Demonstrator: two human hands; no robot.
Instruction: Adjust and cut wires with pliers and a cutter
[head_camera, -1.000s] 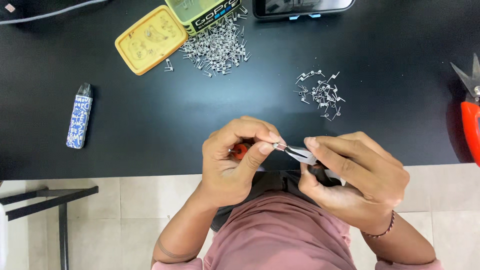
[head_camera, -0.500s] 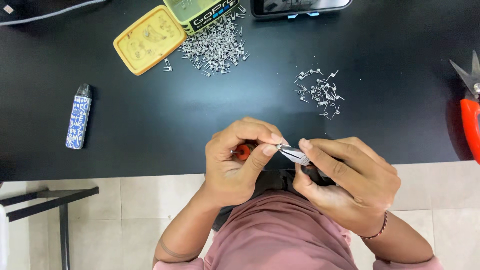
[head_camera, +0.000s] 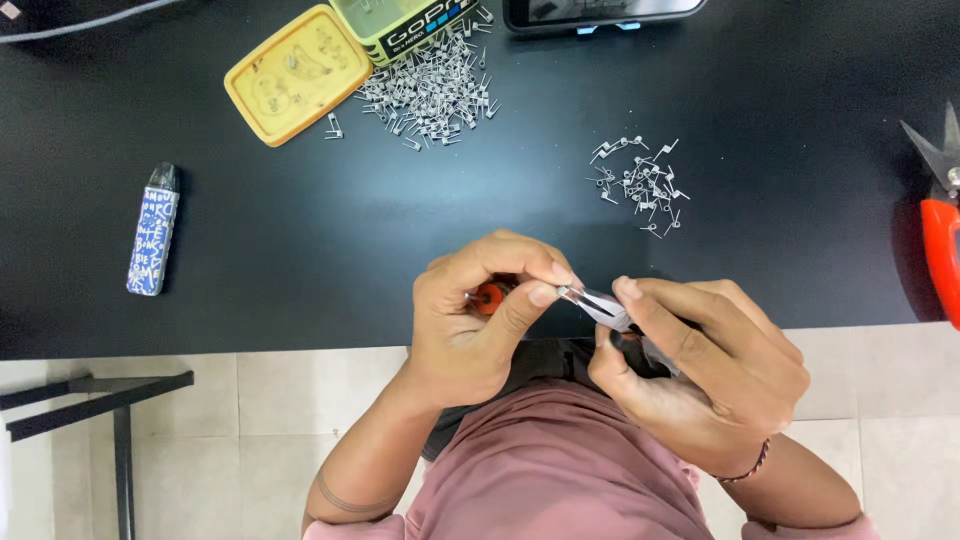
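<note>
My left hand (head_camera: 478, 322) is closed around a small tool with an orange-red handle (head_camera: 489, 297), at the near edge of the black table (head_camera: 300, 250). My right hand (head_camera: 705, 372) grips small metal pliers (head_camera: 597, 303) whose tips meet the left thumb and forefinger. A tiny metal piece seems pinched there, too small to make out. A small heap of bent wire coils (head_camera: 640, 184) lies just beyond my right hand. A larger heap of coils (head_camera: 432, 90) lies further back.
A yellow tin lid (head_camera: 285, 76) and an open tin (head_camera: 405, 22) sit at the back left. A blue patterned pen-like device (head_camera: 152, 233) lies at the left. Red-handled snips (head_camera: 940, 220) lie at the right edge. A phone (head_camera: 600, 12) is at the back.
My right hand and the pliers have shifted slightly left, closer to the left fingertips. The left hand stays in place.
</note>
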